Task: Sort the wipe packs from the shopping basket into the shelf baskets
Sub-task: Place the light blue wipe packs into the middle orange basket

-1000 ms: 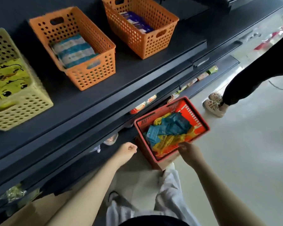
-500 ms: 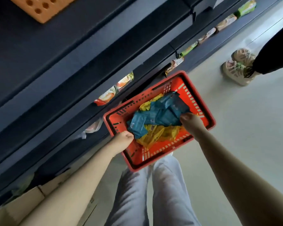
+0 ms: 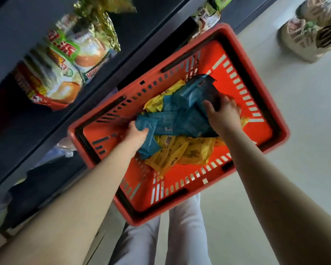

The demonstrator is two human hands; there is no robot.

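A red shopping basket (image 3: 260, 96) stands on the floor in front of my legs. Inside it lie several teal wipe packs (image 3: 180, 119) on top of several yellow wipe packs (image 3: 182, 153). My left hand (image 3: 135, 133) is inside the basket and grips the near-left teal pack (image 3: 148, 138) at its edge. My right hand (image 3: 223, 113) reaches in from the right, fingers curled over the dark end of a teal pack (image 3: 201, 88) at the far side. The shelf baskets are out of view.
A dark shelf unit (image 3: 36, 131) runs along the left, with snack bags (image 3: 65, 60) hanging at the upper left. Another person's shoes (image 3: 304, 33) stand on the pale floor (image 3: 304, 121) at the upper right. My trouser legs (image 3: 183, 236) are below the basket.
My head has dropped toward the basket, so it fills the view. Both hands have moved from the basket's rim and edge into the pile and taken hold of teal packs.
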